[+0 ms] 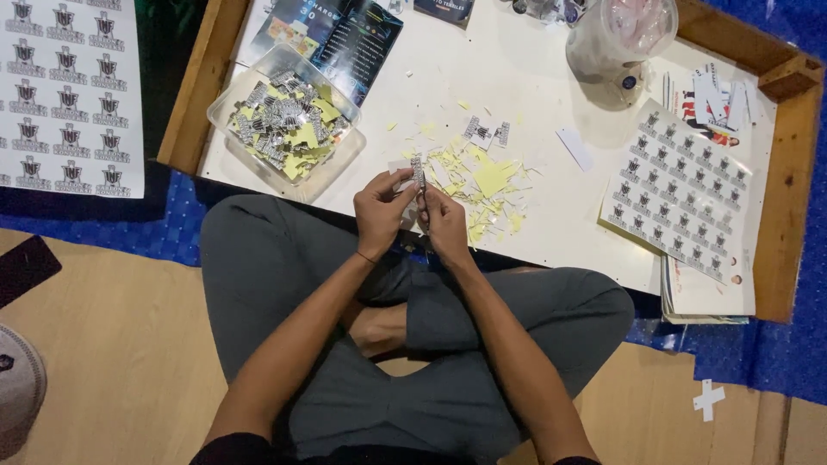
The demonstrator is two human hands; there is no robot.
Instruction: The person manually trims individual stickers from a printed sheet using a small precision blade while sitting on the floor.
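My left hand [382, 209] and my right hand [444, 224] meet over the near edge of a low white table [551, 207]. Between the fingertips of both hands I pinch a small black-and-white sticker [419, 171], held upright. Just beyond my hands lies a heap of yellow paper scraps [484, 184], with two cut stickers [488, 133] a little farther back. I sit cross-legged in grey trousers, knees under the table edge.
A clear plastic tub [288, 120] of cut stickers and yellow backing sits at the table's left. A sticker sheet [678, 191] lies at right, another sheet [65, 95] on the floor at far left. A plastic jar [622, 39] stands at the back, a dark phone [23, 267] on the floor.
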